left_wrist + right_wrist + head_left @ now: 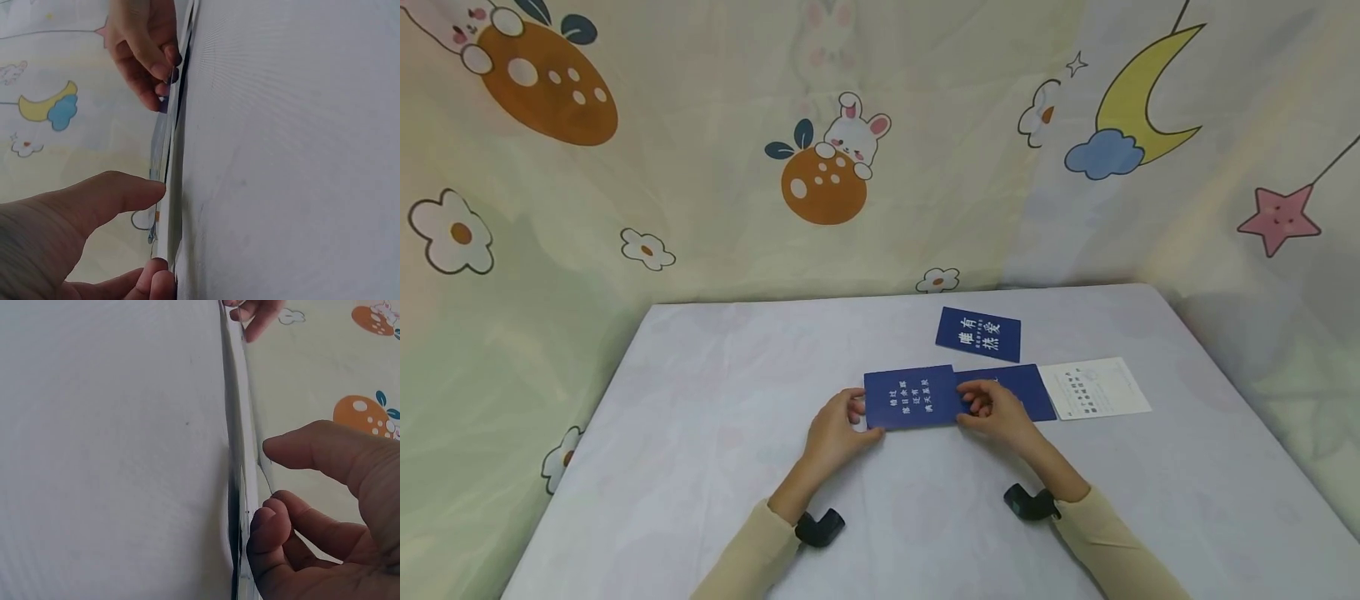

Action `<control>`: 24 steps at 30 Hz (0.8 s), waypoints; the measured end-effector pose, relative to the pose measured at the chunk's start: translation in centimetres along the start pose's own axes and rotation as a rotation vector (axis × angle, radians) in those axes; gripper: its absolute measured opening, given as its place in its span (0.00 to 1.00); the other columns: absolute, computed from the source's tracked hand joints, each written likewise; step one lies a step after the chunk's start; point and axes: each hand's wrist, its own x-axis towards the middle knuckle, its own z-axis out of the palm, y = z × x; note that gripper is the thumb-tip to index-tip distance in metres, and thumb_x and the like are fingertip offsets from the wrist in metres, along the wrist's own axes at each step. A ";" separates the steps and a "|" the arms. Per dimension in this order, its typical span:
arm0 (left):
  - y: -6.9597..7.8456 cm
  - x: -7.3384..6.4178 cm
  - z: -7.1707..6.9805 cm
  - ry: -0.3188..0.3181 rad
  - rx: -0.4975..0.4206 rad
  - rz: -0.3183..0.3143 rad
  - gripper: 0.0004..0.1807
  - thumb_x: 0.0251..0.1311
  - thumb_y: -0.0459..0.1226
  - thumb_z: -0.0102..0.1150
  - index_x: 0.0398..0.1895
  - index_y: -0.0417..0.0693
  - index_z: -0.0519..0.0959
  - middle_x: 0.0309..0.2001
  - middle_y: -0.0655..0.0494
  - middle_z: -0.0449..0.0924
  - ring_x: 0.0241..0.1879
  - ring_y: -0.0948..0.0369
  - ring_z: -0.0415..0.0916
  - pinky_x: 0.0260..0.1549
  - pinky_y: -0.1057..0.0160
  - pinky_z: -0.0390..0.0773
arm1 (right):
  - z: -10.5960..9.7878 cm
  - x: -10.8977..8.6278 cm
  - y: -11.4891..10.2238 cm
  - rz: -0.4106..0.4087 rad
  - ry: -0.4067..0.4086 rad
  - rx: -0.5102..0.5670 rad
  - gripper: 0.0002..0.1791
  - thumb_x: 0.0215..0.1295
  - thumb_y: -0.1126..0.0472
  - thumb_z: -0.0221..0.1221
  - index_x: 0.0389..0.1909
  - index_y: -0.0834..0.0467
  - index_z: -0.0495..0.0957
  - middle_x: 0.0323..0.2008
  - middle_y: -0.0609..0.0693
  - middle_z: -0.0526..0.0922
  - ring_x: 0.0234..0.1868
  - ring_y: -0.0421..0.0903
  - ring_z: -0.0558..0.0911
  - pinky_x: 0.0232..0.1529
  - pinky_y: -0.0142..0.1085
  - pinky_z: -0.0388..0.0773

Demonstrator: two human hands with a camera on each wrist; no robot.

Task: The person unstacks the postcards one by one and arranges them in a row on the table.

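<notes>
A dark blue card (910, 398) with white characters lies between the two hands, over the left part of the row of cards. My left hand (841, 429) grips its left side, thumb at the near corner and fingers at the left edge. At the card's right edge, my right hand (994, 412) holds it between thumb and curled fingers. Another dark blue card (1030, 392) shows partly behind the right hand. Both wrist views look along the thin edge of the card, with the left thumb (134, 190) and right thumb (300, 447) beside it.
A white card (1093, 387) with printed text lies right of the blue ones. Farther back rests a third blue card (979, 333), slightly turned. White cloth covers the table (737, 358); a patterned curtain (700, 125) surrounds its back and sides.
</notes>
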 end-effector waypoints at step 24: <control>0.2 -0.2 -0.3 -0.055 0.146 -0.029 0.37 0.45 0.42 0.76 0.59 0.37 0.74 0.31 0.57 0.71 0.28 0.61 0.66 0.24 0.67 0.62 | 0.2 -0.2 -0.3 0.041 -0.055 -0.079 0.20 0.55 0.69 0.66 0.49 0.71 0.79 0.39 0.57 0.73 0.35 0.46 0.71 0.30 0.27 0.68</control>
